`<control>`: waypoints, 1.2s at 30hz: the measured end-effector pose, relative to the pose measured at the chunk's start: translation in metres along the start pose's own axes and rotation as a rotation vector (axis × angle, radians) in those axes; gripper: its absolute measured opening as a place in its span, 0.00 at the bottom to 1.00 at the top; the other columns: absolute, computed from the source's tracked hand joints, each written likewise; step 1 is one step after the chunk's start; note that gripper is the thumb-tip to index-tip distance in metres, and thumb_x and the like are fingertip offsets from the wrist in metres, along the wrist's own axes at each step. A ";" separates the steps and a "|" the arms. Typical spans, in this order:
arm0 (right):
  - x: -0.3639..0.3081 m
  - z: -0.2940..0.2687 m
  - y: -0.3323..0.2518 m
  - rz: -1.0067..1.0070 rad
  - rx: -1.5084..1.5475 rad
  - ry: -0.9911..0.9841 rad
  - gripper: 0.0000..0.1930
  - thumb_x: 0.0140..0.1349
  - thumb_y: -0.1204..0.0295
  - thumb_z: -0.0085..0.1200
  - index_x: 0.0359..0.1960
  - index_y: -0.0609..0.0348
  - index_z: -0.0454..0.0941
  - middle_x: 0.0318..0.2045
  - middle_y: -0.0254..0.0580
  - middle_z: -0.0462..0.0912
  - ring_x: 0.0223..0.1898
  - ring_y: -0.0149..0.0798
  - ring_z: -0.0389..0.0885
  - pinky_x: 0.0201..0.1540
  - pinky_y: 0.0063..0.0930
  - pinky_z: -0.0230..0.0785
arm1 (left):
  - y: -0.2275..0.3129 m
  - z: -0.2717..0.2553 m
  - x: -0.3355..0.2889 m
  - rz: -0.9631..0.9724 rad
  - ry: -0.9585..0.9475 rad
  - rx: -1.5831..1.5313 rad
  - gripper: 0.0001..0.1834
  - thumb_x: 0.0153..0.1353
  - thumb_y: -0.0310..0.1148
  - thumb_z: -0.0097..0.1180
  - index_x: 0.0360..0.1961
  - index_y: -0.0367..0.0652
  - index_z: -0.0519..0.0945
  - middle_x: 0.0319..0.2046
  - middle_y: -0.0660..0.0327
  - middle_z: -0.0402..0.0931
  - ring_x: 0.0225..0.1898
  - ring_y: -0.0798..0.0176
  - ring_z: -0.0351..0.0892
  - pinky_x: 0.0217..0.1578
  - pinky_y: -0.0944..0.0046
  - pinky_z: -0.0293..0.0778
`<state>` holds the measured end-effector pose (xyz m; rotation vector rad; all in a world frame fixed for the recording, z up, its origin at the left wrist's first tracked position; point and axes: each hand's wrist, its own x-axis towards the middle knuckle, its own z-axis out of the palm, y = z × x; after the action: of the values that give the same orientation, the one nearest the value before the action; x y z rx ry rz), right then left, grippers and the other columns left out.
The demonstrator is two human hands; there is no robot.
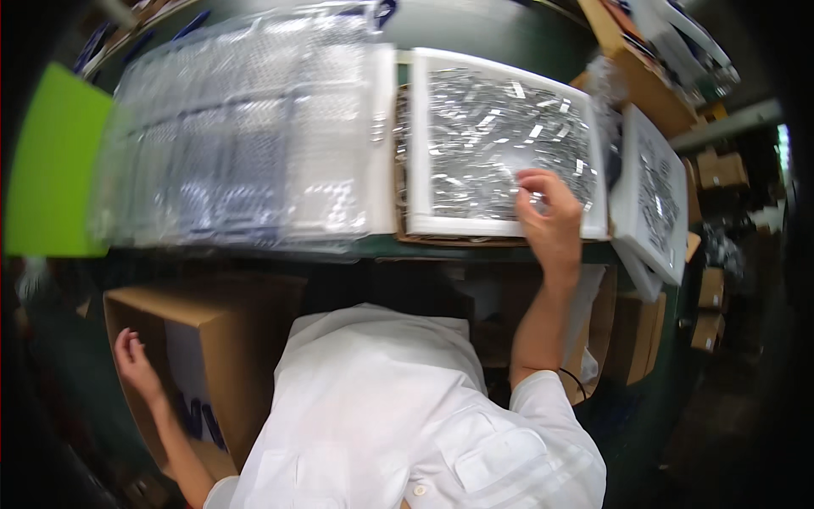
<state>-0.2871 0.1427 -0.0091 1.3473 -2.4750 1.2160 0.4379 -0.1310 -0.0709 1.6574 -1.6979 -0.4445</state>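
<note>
Over the near right part of a white tray point(500, 227), my right hand point(551, 212) has its thumb and forefinger curled into a pinch. Whatever lies between those fingertips, if anything, is too small to make out. Many small shiny metal pieces point(475, 144) fill the tray in a loose heap. Low on the left, my left hand point(137, 365) hangs at the opening of a cardboard box point(225, 310). Its fingers are loosely extended, and no object shows in them. Inside that box are a pale sheet and dark blue items, partly hidden.
Clear plastic compartment trays point(237, 144) cover the table's left half, beside a bright green panel point(51, 170). A second white tray of metal pieces point(657, 195) leans at the right. Cardboard boxes point(640, 335) stand below the table and along the right side.
</note>
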 end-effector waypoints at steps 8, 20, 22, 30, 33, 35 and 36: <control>-0.016 -0.021 0.064 0.151 0.290 0.004 0.08 0.73 0.77 0.60 0.50 0.65 0.79 0.43 0.42 0.86 0.42 0.30 0.83 0.51 0.24 0.76 | 0.015 0.064 -0.205 -0.082 -0.438 0.236 0.13 0.67 0.31 0.61 0.51 0.41 0.82 0.49 0.52 0.83 0.48 0.45 0.86 0.49 0.49 0.81; 0.003 -0.003 -0.020 0.095 0.164 0.002 0.13 0.77 0.68 0.58 0.55 0.65 0.81 0.39 0.38 0.85 0.39 0.27 0.81 0.48 0.24 0.75 | 0.017 0.119 -0.178 -0.048 -0.536 0.220 0.15 0.66 0.42 0.64 0.46 0.42 0.86 0.43 0.52 0.84 0.46 0.44 0.84 0.45 0.48 0.79; 0.004 -0.001 -0.023 0.116 0.169 -0.020 0.13 0.78 0.67 0.56 0.54 0.65 0.81 0.38 0.37 0.85 0.40 0.28 0.82 0.49 0.23 0.75 | 0.006 0.133 -0.163 -0.080 -0.662 0.293 0.20 0.64 0.45 0.65 0.48 0.42 0.86 0.43 0.48 0.85 0.46 0.42 0.85 0.47 0.46 0.78; -0.019 0.004 -0.055 0.074 0.259 0.081 0.11 0.79 0.69 0.53 0.51 0.65 0.80 0.45 0.41 0.86 0.45 0.34 0.85 0.55 0.27 0.75 | 0.031 0.082 -0.121 -0.570 -0.773 -0.422 0.16 0.67 0.38 0.57 0.45 0.36 0.85 0.38 0.60 0.84 0.41 0.64 0.82 0.42 0.61 0.78; -0.028 -0.001 -0.044 0.181 0.331 0.056 0.11 0.79 0.69 0.52 0.51 0.65 0.80 0.45 0.42 0.86 0.46 0.35 0.85 0.56 0.28 0.75 | 0.038 0.053 -0.121 -0.703 -0.701 -0.729 0.18 0.67 0.37 0.56 0.51 0.36 0.82 0.46 0.56 0.84 0.43 0.63 0.84 0.45 0.59 0.80; -0.032 -0.002 -0.038 0.200 0.319 0.016 0.11 0.79 0.69 0.52 0.51 0.65 0.80 0.46 0.42 0.85 0.45 0.35 0.85 0.55 0.28 0.77 | 0.053 0.037 -0.122 -0.747 -0.663 -0.865 0.20 0.67 0.36 0.56 0.55 0.35 0.79 0.50 0.52 0.84 0.44 0.60 0.86 0.47 0.57 0.82; -0.034 -0.001 -0.039 0.182 0.345 0.018 0.11 0.79 0.70 0.53 0.51 0.65 0.80 0.45 0.42 0.85 0.45 0.35 0.85 0.54 0.27 0.77 | 0.070 0.029 -0.118 -0.760 -0.658 -0.919 0.19 0.68 0.36 0.56 0.55 0.35 0.78 0.49 0.51 0.84 0.44 0.60 0.86 0.47 0.57 0.82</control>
<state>-0.2375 0.1544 0.0012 1.1836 -2.5039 1.7545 0.3582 -0.0159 -0.0721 1.4044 -0.8553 -1.9567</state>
